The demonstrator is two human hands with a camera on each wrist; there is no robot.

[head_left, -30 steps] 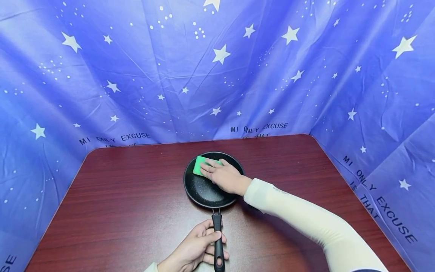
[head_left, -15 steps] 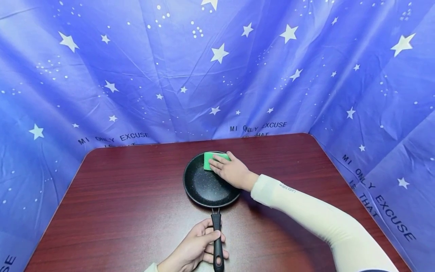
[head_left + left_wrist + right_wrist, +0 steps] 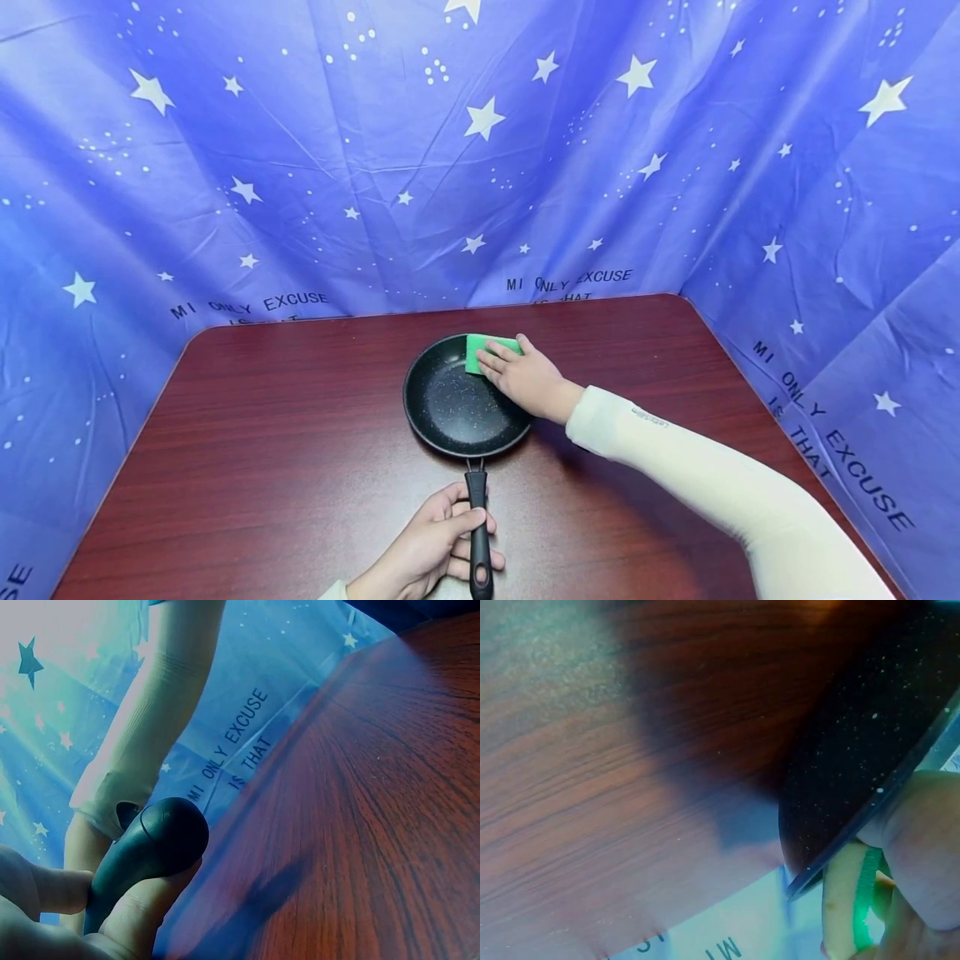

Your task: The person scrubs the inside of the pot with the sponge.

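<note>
A black frying pan (image 3: 453, 408) with a speckled inside stands over the middle of the table, handle toward me. My left hand (image 3: 435, 533) holds its black handle (image 3: 478, 508), thumb on top and fingers beneath. In the left wrist view the rounded handle end (image 3: 176, 836) is raised off the table. My right hand (image 3: 528, 379) grips a sponge (image 3: 474, 354) against the pan's far right inner wall, its fingers spread over the green face. The right wrist view shows the sponge's yellow layer (image 3: 841, 896) at the pan's rim. Whether the pan's base touches the table is hidden.
The dark red wooden table (image 3: 262, 433) spreads out on both sides of the pan. Behind it and to the sides hangs a blue star-printed curtain (image 3: 375, 167). My right forearm, in a pale sleeve (image 3: 690, 475), crosses the table's right side.
My right hand and the sponge have slid right along the pan's far inside, from the upper left toward the right rim. The left hand and pan have hardly moved.
</note>
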